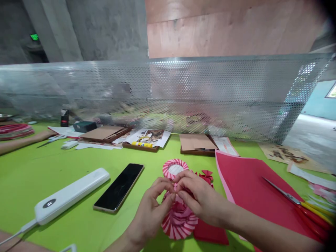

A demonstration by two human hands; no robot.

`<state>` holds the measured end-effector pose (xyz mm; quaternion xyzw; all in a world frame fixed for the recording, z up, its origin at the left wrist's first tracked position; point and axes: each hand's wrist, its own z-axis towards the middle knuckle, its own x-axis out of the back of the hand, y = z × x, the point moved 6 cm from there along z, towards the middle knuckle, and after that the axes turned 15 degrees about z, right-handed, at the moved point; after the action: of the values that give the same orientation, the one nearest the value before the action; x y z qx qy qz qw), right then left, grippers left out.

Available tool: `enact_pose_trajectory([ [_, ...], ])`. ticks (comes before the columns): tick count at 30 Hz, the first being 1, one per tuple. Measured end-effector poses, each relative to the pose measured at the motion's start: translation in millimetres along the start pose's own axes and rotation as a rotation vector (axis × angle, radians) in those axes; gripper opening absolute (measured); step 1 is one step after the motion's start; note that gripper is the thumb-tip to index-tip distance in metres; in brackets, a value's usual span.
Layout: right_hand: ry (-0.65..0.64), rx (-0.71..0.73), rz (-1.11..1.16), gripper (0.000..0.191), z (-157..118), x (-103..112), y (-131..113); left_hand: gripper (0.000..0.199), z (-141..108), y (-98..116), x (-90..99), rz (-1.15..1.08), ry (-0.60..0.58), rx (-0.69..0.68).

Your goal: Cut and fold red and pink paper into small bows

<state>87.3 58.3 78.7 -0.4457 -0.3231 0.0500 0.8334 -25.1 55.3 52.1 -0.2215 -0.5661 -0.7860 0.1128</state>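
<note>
A round pink and red pleated paper piece (180,224) lies on the green table, with layered pink paper in its middle. Over its upper part my left hand (154,206) and my right hand (198,196) meet, fingertips pinched close together on a small bit of pink paper. What exactly the fingertips hold is mostly hidden. Just beyond them is a smaller pleated ring (175,168) with a white centre. Small folded red pieces (207,175) sit to its right, and a dark red paper stack (211,232) is partly under my right forearm.
A black phone (119,187) and a white device (72,196) with a cable lie left. Red sheets (252,175) with open scissors (291,198) are right. Trays (141,147) stand before a perforated metal screen (210,94). Another person's arm reaches in at far left.
</note>
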Motion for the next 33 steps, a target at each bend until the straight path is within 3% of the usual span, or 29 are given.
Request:
enact_pose_trajectory([
  [10, 0.068, 0.033, 0.088, 0.018, -7, 4, 7, 0.010, 4, -6, 1.4, 0.021, 0.014, -0.016],
  [17, 0.047, 0.152, -0.160, 0.018, -9, 0, 5, 0.011, 7, -11, 3.4, 0.041, 0.021, -0.012],
  [22, 0.040, 0.150, -0.253, 0.020, -6, -6, 7, 0.011, 9, -16, 3.4, 0.032, 0.019, 0.031],
  [26, 0.047, 0.099, -0.175, 0.021, -1, -4, 11, 0.012, 10, -25, 0.5, -0.095, 0.012, 0.148],
  [29, 0.027, -0.021, -0.052, 0.043, -2, 0, 21, 0.014, 12, -37, -1.2, -0.269, 0.019, 0.278],
  [33, -0.163, -0.124, -0.087, 0.088, -11, -9, 34, 0.016, 16, -50, 4.6, -0.323, 0.106, 0.359],
])
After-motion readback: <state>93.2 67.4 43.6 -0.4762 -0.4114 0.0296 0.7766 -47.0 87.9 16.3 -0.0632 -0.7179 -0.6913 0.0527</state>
